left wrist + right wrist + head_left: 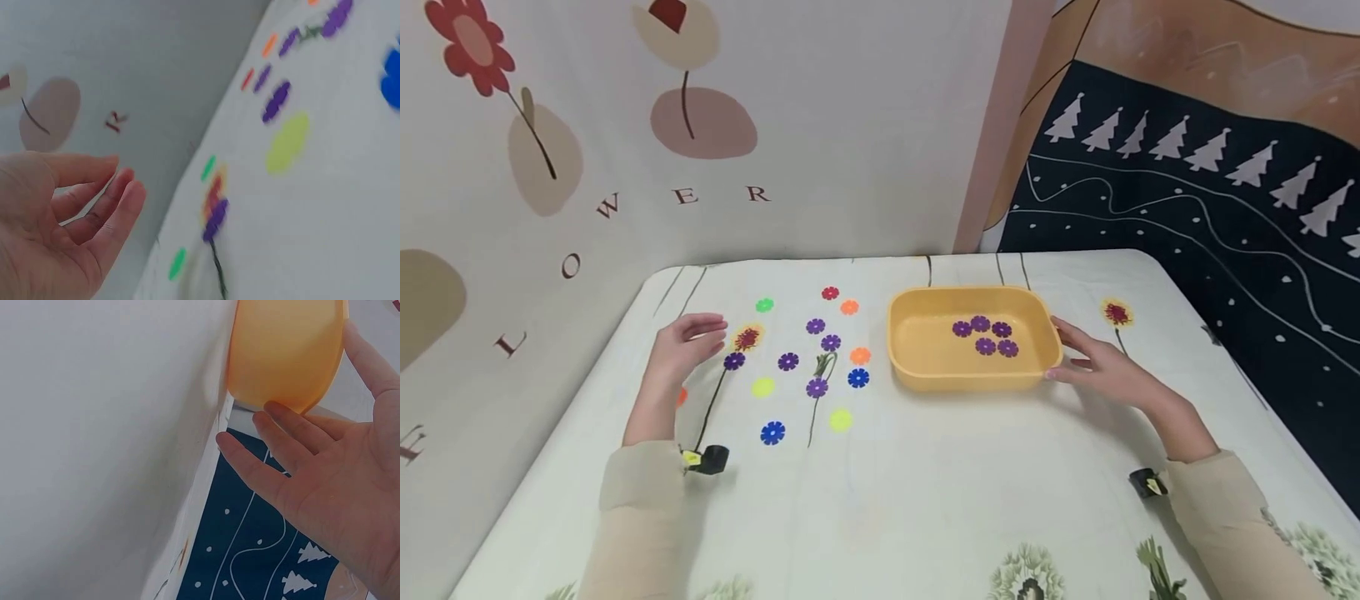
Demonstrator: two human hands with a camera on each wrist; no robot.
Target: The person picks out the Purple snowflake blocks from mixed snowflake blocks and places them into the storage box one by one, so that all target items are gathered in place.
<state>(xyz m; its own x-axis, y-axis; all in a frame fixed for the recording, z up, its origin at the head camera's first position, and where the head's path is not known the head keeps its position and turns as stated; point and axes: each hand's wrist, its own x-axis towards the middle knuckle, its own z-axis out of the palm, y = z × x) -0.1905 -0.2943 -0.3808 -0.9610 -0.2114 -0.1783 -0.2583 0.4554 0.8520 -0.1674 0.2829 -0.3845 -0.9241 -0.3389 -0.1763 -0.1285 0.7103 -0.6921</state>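
Observation:
My left hand (681, 354) hovers over the left part of the table, fingers softly bent, and nothing shows between them in the left wrist view. Closest to it lies a purple flower-shaped disc (734, 361). More purple discs (787, 361) are scattered to its right. At the right end of a yellow plastic tray (970, 382), my right hand (1105, 371) touches the wall with spread, fairly straight fingers; its thumb (369, 359) lies along the edge in the right wrist view. Several purple discs (986, 346) sit together inside the tray.
Blue (772, 432), yellow (841, 419), orange (860, 356), red (830, 293) and green discs (764, 305) lie among the purple ones. The white tablecloth (880, 500) has printed flowers. Behind the table hangs a patterned curtain (850, 125).

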